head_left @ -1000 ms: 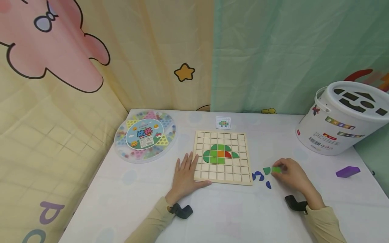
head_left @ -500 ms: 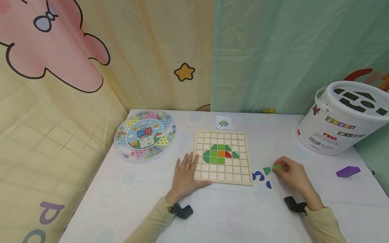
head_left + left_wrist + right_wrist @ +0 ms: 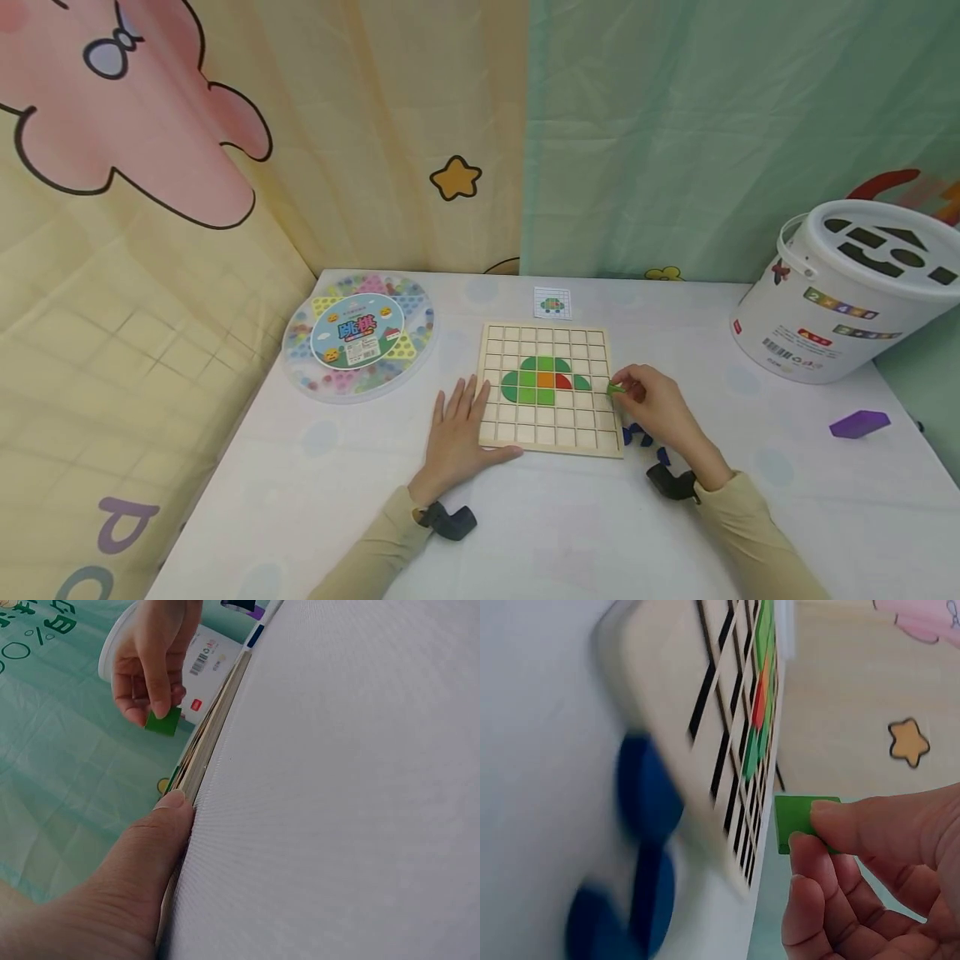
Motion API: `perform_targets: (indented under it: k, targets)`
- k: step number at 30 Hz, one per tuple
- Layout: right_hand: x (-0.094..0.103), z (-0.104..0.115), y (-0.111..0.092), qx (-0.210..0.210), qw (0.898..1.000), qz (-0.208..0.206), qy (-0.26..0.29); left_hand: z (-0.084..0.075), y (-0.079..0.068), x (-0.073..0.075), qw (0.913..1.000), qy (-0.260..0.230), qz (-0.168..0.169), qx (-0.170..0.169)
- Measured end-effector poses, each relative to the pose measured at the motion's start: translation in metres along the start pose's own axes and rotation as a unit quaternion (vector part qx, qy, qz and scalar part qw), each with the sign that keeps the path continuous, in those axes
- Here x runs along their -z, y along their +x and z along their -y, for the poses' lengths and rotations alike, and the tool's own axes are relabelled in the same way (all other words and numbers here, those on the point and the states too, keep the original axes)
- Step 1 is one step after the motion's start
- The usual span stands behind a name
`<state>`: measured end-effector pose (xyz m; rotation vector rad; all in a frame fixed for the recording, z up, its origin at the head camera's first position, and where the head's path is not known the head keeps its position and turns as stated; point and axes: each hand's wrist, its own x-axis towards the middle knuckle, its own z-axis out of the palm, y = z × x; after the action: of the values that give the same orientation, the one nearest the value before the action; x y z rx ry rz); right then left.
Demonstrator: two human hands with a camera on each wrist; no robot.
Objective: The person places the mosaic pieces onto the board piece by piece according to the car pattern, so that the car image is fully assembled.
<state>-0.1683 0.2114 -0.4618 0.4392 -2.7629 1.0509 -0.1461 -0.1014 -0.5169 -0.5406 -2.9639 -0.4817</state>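
Observation:
My right hand (image 3: 660, 406) pinches a green square tile (image 3: 793, 823) between thumb and fingers, just above the right edge of a wooden grid board (image 3: 551, 452). Spread along the board's left side, my left hand (image 3: 457, 433) rests with straight fingers; in the left wrist view its thumb (image 3: 146, 847) lies against the board's near edge. Green tiles (image 3: 527, 379), an orange tile (image 3: 544, 379) and a red tile (image 3: 562, 382) form a patch in the grid. Several small blue curved pieces (image 3: 646, 787) lie off the board's near right corner, partly under my right hand.
Behind the board lies a small printed card (image 3: 552, 303) with a similar colored pattern. A round Chinese checkers box (image 3: 357, 331) sits at the back left. A white bucket (image 3: 772, 325) stands at the back right, with a purple block (image 3: 859, 424) in front of it.
My right hand has lifted the green square tile from the table and carried it left to the board's edge. The loose green rounded piece is now hidden. My left hand has stayed still.

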Motion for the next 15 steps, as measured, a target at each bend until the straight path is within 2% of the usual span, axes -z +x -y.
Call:
perform_targets:
  k: [7, 15]
  targets:
    - [-0.021, 0.017, 0.016, 0.015, 0.998, 0.034, 0.046, 0.000, 0.000, -0.001, 0.9999, 0.002, -0.009, -0.006]
    - [-0.036, 0.024, 0.026, 0.006, 0.995, 0.069, 0.067, 0.000, 0.001, 0.001, 0.9999, 0.009, 0.004, 0.002]
